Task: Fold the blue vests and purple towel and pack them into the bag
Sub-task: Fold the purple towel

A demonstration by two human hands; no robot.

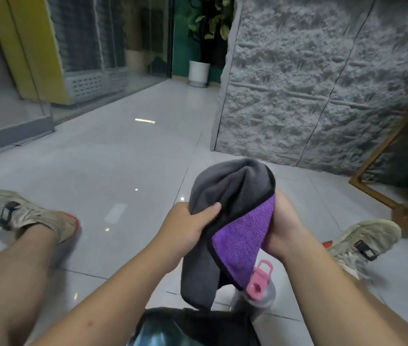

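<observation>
Purple-and-grey towel, one, gripped between two hands, left and right.

- Single head-worn view, wide-angle, with curved edges; no second view to share anything with
- Looks forward and down from a seated position on the tiled floor; legs spread to either side, a shoe at far left and another at far right
- Close to the hands: left hand and right hand sit just below centre, forearms running in from the bottom edge; purple towel held between them, filling the middle
- Nearest to the lens, cut by the bottom edge: dark bag and pink-capped bottle
- Faces a grey textured wall at right; potted plant and glass doors far off at top
</observation>
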